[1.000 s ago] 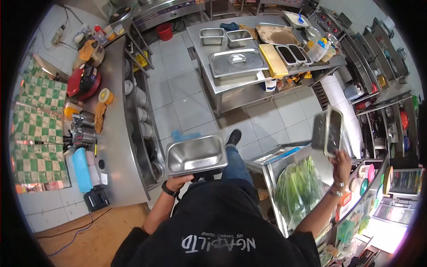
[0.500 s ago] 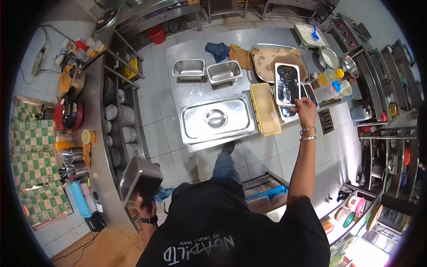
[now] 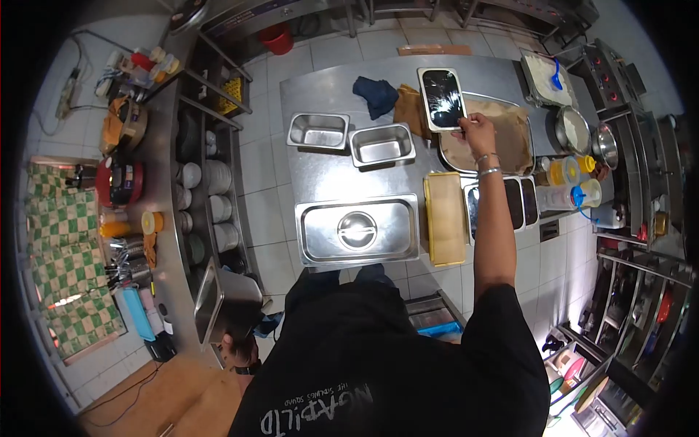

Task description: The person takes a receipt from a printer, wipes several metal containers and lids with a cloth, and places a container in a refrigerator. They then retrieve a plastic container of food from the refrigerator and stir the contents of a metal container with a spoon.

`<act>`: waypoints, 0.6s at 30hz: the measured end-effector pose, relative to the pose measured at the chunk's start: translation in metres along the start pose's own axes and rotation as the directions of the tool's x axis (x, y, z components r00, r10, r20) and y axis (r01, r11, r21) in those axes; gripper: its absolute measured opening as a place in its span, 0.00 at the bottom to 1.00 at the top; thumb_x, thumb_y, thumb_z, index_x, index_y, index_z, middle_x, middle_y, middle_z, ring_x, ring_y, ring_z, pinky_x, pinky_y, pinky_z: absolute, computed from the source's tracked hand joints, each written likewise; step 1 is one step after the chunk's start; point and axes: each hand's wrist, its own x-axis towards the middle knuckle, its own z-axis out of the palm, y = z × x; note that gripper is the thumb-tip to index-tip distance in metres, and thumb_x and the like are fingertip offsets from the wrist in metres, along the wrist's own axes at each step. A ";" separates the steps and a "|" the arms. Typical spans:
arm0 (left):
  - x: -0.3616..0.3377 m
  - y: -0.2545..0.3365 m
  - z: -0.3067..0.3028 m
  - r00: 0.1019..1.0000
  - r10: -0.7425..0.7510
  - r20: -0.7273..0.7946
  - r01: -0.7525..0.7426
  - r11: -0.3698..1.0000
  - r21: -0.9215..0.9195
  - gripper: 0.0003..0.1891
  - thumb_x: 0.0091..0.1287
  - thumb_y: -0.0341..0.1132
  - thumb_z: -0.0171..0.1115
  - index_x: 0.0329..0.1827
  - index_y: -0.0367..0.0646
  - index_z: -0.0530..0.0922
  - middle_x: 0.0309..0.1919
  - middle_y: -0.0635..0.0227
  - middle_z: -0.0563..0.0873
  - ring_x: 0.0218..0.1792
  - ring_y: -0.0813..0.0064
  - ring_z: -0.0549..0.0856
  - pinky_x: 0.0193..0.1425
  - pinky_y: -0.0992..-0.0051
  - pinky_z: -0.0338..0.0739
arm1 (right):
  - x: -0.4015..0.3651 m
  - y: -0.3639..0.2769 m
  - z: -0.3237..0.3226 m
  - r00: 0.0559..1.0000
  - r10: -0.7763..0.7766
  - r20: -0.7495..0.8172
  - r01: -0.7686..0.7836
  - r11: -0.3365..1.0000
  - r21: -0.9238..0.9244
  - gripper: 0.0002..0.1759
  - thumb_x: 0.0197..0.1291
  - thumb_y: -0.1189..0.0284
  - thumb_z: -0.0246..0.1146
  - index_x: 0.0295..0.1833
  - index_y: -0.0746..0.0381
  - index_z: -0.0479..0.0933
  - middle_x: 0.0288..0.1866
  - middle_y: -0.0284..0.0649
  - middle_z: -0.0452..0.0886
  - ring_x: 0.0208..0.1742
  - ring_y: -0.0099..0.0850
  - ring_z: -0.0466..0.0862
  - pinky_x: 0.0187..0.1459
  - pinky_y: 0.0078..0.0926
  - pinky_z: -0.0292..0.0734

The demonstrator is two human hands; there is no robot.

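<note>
My right hand [image 3: 477, 135] reaches over the table with its fingers closed on the near end of a white-rimmed rectangular tray [image 3: 442, 98]. The tray's inner face is dark and glossy. It hangs above the left part of a paper-lined baking tray [image 3: 518, 124]. Low at the left, my left hand [image 3: 239, 349] grips a deep steel food pan [image 3: 237, 306] turned on its side; some of its fingers are hidden. Two steel pans [image 3: 318, 131] [image 3: 381, 146] stand open on the table. Nearer me lie a steel lid with a handle [image 3: 357, 229] and a long yellow-rimmed tray [image 3: 445, 218].
Several dark rectangular containers [image 3: 512, 204] sit by my right forearm. Squeeze bottles [image 3: 564, 173] and steel bowls [image 3: 573, 130] line the table's right side. Cloths [image 3: 376, 97] lie at the back. Plate shelves [image 3: 218, 175] stand left, beside the counter [image 3: 164, 218].
My right hand has carried the white-rimmed tray up and left, away from the dark containers. I have stepped closer to the table. The food pan stays in my left hand.
</note>
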 end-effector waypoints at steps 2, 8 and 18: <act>-0.003 0.004 0.002 0.999 0.032 0.024 -0.032 0.999 -0.003 0.36 0.56 0.50 0.69 0.65 0.42 0.70 0.62 0.60 0.76 0.62 0.59 0.76 0.68 0.57 0.67 | 0.015 0.001 0.020 1.000 0.013 0.013 -0.012 0.999 -0.050 0.04 0.58 0.81 0.62 0.34 0.68 0.72 0.27 0.37 0.75 0.26 0.26 0.80 0.33 0.27 0.89; -0.001 0.009 -0.012 0.994 0.094 -0.061 -0.091 0.995 0.044 0.33 0.57 0.49 0.68 0.63 0.40 0.73 0.60 0.59 0.78 0.60 0.58 0.77 0.67 0.58 0.68 | 0.061 0.051 0.071 1.000 0.020 -0.004 -0.021 0.984 -0.174 0.07 0.55 0.80 0.64 0.33 0.71 0.71 0.28 0.44 0.79 0.27 0.35 0.86 0.23 0.28 0.85; 0.019 0.016 -0.042 0.997 -0.046 0.055 0.043 0.998 0.048 0.30 0.61 0.51 0.64 0.62 0.44 0.74 0.61 0.61 0.77 0.62 0.59 0.74 0.69 0.57 0.65 | 0.010 0.047 0.072 0.933 -0.317 -0.170 0.115 0.710 -0.695 0.19 0.52 0.63 0.68 0.44 0.67 0.80 0.42 0.57 0.83 0.45 0.51 0.84 0.47 0.42 0.78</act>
